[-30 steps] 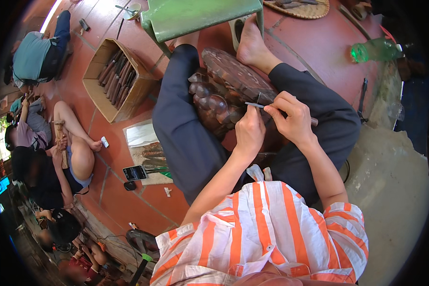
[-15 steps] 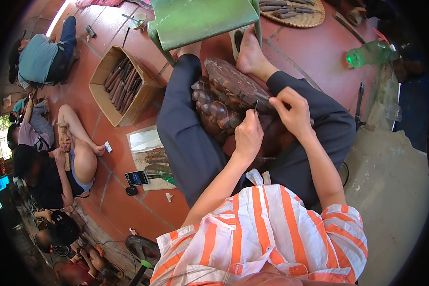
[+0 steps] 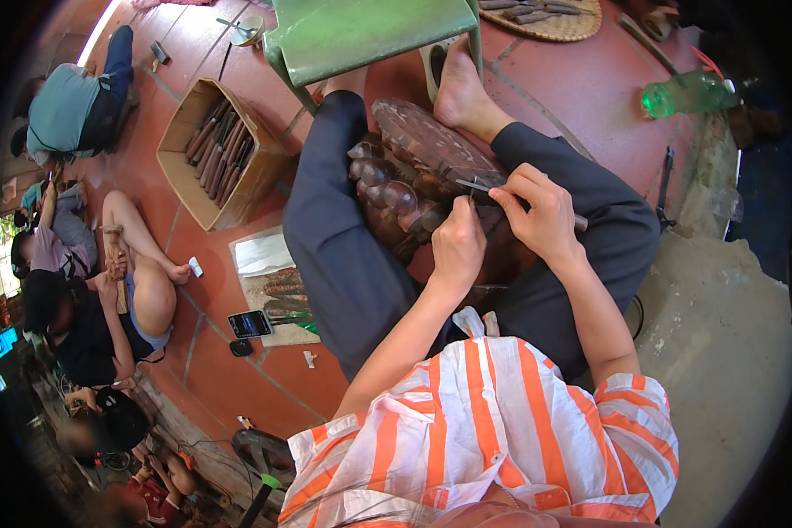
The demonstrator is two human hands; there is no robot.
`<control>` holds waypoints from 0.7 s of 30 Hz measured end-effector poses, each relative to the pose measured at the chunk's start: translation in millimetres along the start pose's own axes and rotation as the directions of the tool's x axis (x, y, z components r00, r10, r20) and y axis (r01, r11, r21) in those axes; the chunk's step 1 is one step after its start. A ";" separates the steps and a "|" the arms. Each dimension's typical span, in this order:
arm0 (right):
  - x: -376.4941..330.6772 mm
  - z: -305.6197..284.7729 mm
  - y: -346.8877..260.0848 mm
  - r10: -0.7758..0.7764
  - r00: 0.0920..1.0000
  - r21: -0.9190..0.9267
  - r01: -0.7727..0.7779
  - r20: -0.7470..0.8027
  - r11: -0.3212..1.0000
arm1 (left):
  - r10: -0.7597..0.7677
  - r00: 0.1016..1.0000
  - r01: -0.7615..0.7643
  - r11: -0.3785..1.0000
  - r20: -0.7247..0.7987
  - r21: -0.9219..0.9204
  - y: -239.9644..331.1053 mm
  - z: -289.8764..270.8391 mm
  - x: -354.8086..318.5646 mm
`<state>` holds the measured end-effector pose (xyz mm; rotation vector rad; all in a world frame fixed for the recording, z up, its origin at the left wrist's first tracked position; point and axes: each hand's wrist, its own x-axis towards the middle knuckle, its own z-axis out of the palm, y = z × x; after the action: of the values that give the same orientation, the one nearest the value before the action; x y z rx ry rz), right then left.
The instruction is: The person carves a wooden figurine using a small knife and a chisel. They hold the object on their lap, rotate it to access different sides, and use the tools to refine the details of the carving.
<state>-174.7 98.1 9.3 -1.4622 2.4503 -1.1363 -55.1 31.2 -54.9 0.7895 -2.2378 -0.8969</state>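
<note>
Two hands work over a dark carved wooden block that lies across the seated person's lap, between the knees, its far end near a bare foot. Largest item nearby: a green stool standing on the red tiled floor just beyond the knees. Left of it, an open cardboard box holds wooden-handled tools. A green plastic bottle lies at far right. A phone rests on the floor beside a sheet carrying more tools. Left hand: grip closed, fingers curled, resting on the block at the chisel tip. Right hand: grip closed around the chisel shaft, blade touching the carving.
</note>
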 end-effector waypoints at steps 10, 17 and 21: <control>-3.3 1.7 8.3 0.007 0.998 0.145 0.001 -0.056 0.989 | 0.001 1.000 -0.001 1.000 -0.006 -0.020 -2.0 -0.2 1.0; -16.2 0.9 2.6 -0.038 0.999 0.030 0.038 -0.005 0.999 | 0.003 1.000 -0.003 0.999 0.008 -0.039 0.2 -1.5 1.1; 3.4 3.2 7.0 -0.004 1.000 -0.062 0.003 -0.024 0.998 | -0.017 1.000 0.017 1.000 0.006 -0.023 -1.8 0.2 0.4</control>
<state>-180.4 95.6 3.6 -1.4783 2.5218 -1.0952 -55.0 29.9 -56.2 0.7972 -2.2254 -0.9319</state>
